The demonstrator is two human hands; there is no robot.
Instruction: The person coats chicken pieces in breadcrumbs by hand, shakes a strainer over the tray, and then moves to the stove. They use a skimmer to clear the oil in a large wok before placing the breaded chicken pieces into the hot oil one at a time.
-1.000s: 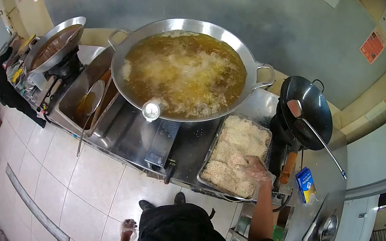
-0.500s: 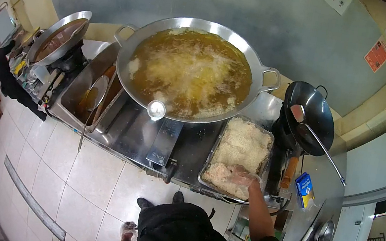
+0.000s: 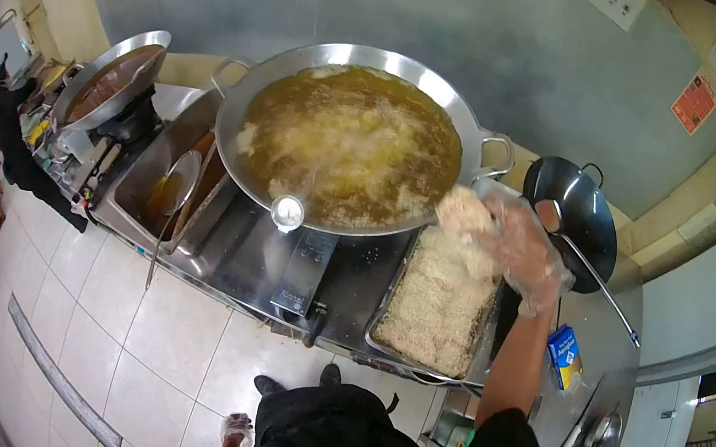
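My right hand, in a clear plastic glove, grips a pale crumb-coated cutlet. It holds the piece up over the far end of a metal tray, beside the right rim of a big wok. More crumb-coated cutlets lie packed in the tray. Hot oil bubbles and foams inside the wok. My left hand, also gloved, hangs low by my side above the floor, loosely open and holding nothing.
A thermometer dial sits at the wok's front rim. On the right are a black wok with a long-handled turner, a blue-yellow box and a knife. A skimmer rests in a metal basin. Another person stands far left.
My right hand has risen from the near end of the tray towards the wok, lifting a cutlet out. My left hand stays low at my side.
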